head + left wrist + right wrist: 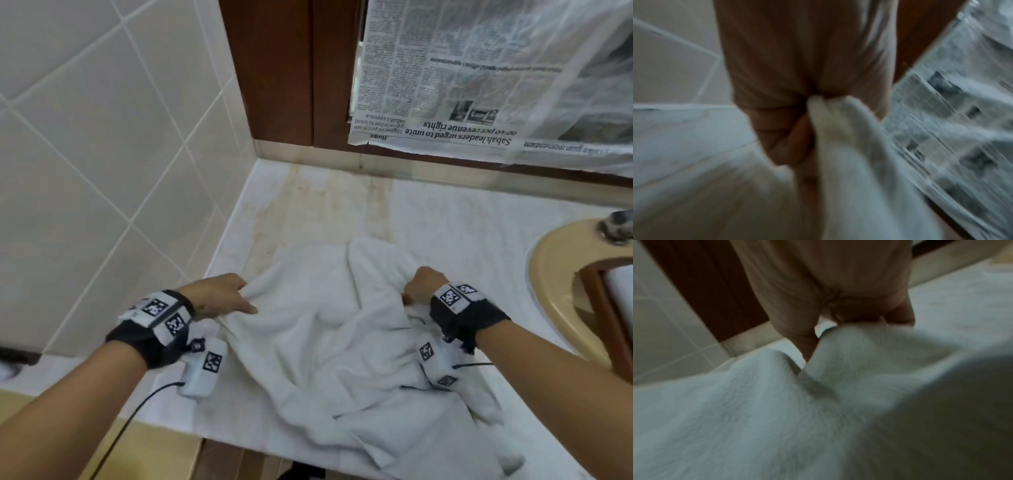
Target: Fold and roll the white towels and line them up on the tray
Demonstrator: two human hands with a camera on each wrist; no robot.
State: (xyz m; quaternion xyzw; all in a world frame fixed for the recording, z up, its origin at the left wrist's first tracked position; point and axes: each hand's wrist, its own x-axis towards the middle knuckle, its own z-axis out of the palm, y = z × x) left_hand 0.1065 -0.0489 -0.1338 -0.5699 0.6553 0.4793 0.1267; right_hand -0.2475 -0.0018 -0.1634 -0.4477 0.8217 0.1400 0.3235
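Note:
A crumpled white towel (329, 346) lies spread on the marble counter (445, 219), its near part hanging over the front edge. My left hand (222, 296) pinches the towel's left edge; in the left wrist view the cloth (849, 154) is bunched between the thumb and curled fingers (789, 146). My right hand (423, 284) grips a raised fold at the towel's right side, and the right wrist view shows the towel (777, 410) gathered under its curled fingers (855, 313). A brown wooden tray edge (603, 315) shows at the far right.
A beige sink (548, 274) with a metal tap (616, 229) sits at the right. Tiled wall (102, 137) bounds the left. A wooden frame (284, 68) covered with newspaper (462, 78) stands behind the counter. Bare stained counter lies beyond the towel.

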